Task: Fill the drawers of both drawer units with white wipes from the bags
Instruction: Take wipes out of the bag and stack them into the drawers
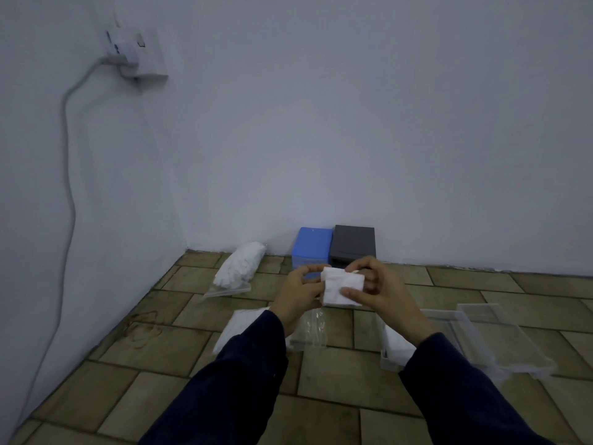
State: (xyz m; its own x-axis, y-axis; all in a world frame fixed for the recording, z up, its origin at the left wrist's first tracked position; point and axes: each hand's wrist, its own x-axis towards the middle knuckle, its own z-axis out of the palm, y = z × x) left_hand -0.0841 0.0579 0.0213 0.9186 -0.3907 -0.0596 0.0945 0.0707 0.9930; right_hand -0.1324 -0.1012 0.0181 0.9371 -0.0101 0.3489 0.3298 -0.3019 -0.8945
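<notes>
A: Pinching the stack of white wipes (342,289) from both sides, centre of the frame. Left hand (300,295) fingers curled round its left edge, thumb on top; right hand (383,290) thumb pressed on the lower right corner, the other fingers (369,281) tucked behind.

B: Held off the floor (321,380), then?

A: Yes, lifted in front of the blue drawer unit (312,248) and the dark drawer unit (353,244), both against the wall just above centre.

B: And the drawers?

A: Pulled out and lying lower right: one clear drawer (394,348) with white wipes inside, half hidden by the right sleeve; two more clear drawers (500,335) beside it, apparently bare.

B: Bags?

A: A full bag (239,268) left of centre near the wall. An opened bag (309,329) under the left wrist, beside more white wipes.

B: Likely trouble?

A: Probably squaring the stack before loading. Thin sheets, light pinch: could fan out or slip loose if the thumbs shift unevenly. Could also catch on a drawer rim and buckle if lowered crooked. Clear walls, hard to spot against the tiles, so easy to knock with a sleeve.
</notes>
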